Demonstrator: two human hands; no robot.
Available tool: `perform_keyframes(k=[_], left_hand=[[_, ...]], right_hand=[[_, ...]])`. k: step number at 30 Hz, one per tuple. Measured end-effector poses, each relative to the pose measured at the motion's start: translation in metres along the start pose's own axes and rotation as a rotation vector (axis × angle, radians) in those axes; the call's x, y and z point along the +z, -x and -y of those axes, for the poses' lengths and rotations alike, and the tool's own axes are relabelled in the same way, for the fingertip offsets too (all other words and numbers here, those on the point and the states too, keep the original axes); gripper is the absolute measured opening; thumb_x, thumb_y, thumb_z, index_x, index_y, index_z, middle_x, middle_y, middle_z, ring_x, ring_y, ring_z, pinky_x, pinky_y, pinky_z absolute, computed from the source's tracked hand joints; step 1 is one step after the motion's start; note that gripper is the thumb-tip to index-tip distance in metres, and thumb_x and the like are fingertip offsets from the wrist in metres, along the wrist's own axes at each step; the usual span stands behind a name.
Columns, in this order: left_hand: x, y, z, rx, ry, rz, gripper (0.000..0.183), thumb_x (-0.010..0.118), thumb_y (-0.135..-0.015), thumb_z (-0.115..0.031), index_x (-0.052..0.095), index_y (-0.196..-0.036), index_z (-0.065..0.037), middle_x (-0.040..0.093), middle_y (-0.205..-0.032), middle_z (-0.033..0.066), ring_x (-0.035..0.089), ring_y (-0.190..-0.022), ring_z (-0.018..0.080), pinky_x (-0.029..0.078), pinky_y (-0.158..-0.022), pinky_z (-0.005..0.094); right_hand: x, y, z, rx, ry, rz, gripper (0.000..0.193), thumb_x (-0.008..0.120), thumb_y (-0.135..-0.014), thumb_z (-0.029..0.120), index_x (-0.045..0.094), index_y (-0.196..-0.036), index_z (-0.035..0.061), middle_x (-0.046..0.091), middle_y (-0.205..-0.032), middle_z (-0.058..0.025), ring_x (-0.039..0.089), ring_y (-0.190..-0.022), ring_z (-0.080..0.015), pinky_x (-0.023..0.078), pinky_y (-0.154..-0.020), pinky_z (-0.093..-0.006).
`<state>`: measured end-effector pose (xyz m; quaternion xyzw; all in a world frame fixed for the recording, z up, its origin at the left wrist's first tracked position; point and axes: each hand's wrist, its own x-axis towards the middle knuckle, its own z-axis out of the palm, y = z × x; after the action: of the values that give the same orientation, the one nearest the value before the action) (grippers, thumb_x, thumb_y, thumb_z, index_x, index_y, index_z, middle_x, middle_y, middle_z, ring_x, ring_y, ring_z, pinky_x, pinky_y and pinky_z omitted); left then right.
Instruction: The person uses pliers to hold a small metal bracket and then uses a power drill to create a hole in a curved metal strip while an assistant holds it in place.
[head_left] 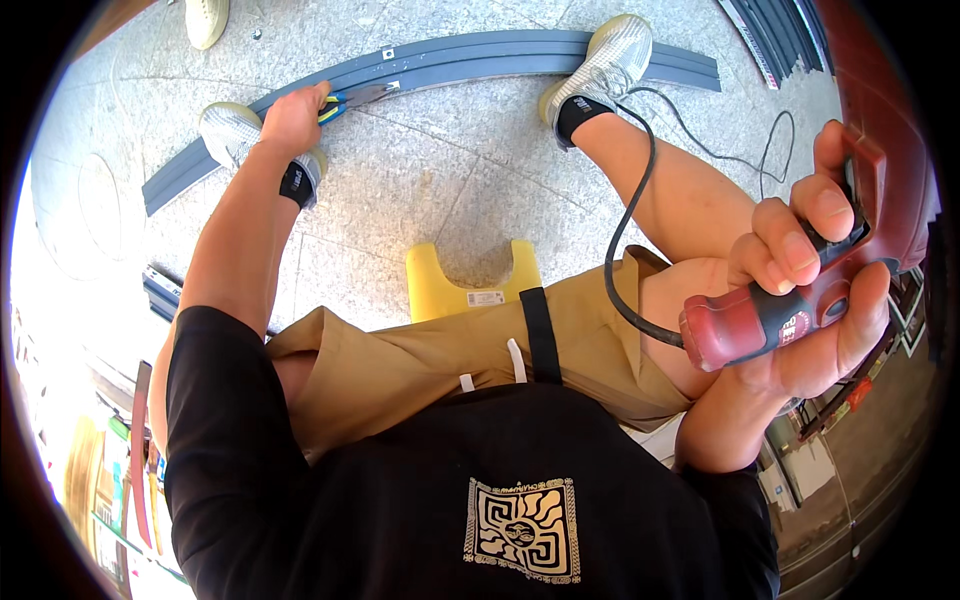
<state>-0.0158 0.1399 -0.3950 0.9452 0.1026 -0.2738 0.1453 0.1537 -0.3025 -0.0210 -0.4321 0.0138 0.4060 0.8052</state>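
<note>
My left hand (293,120) is closed around the blue-and-yellow handles of a pair of pliers (368,94). Its jaws lie over a long grey metal profile (480,62), close to a small bright tab (393,86) on the profile's near edge. A second bright tab (389,53) sits nearer the far edge. Raised at the right, my right hand (785,245) grips a red-and-black corded power tool (735,325); fingers and thumb wrap its handle. The tool's working end is not clear at the picture's rim. My shoes (612,60) rest on the profile.
A black cord (618,240) runs from the tool over my right leg to the floor. A yellow plastic stool (435,290) stands between my legs. More dark profiles (775,40) lie at the far right. Another shoe (206,20) shows at the far left.
</note>
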Motion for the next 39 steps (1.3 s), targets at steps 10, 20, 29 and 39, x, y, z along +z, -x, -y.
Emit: perform_keyframes(k=[10, 20, 29, 39], left_hand=[[-0.006, 0.000, -0.007, -0.002, 0.003, 0.004, 0.030, 0.067, -0.083, 0.004, 0.057, -0.109, -0.009, 0.074, -0.111, 0.0178, 0.069, -0.109, 0.0444, 0.054, -0.088, 0.0540], [-0.008, -0.002, -0.013, -0.009, -0.022, 0.032, 0.037, 0.073, -0.079, 0.004, 0.058, -0.110, -0.007, 0.075, -0.108, 0.0199, 0.071, -0.109, 0.0436, 0.055, -0.089, 0.0527], [-0.004, -0.004, -0.011, 0.018, -0.019, 0.000, 0.036, 0.074, -0.080, 0.001, 0.058, -0.111, -0.006, 0.074, -0.103, 0.0230, 0.070, -0.106, 0.0465, 0.053, -0.087, 0.0546], [0.000, -0.011, 0.002, 0.054, 0.018, 0.021, 0.029, 0.076, -0.085, -0.009, 0.059, -0.108, -0.007, 0.073, -0.098, 0.0247, 0.070, -0.102, 0.0475, 0.054, -0.084, 0.0548]], right_hand=[[0.005, -0.007, -0.012, -0.100, 0.009, -0.002, 0.092, 0.068, -0.104, 0.033, 0.015, -0.168, -0.0080, 0.059, -0.129, -0.0055, 0.058, -0.098, -0.0166, 0.052, -0.085, -0.0303], [0.004, -0.003, -0.014, -0.181, 0.136, -0.089, 0.084, 0.059, -0.109, 0.033, 0.016, -0.166, -0.0115, 0.059, -0.132, -0.0094, 0.059, -0.097, -0.0171, 0.053, -0.080, -0.0298], [-0.004, 0.009, -0.015, -0.193, 0.145, -0.144, 0.084, 0.058, -0.109, 0.031, 0.015, -0.166, -0.0110, 0.059, -0.131, -0.0094, 0.058, -0.096, -0.0167, 0.053, -0.080, -0.0294], [-0.004, 0.014, -0.014, -0.201, 0.126, -0.174, 0.083, 0.058, -0.108, 0.029, 0.014, -0.167, -0.0105, 0.059, -0.131, -0.0094, 0.057, -0.096, -0.0163, 0.053, -0.079, -0.0289]])
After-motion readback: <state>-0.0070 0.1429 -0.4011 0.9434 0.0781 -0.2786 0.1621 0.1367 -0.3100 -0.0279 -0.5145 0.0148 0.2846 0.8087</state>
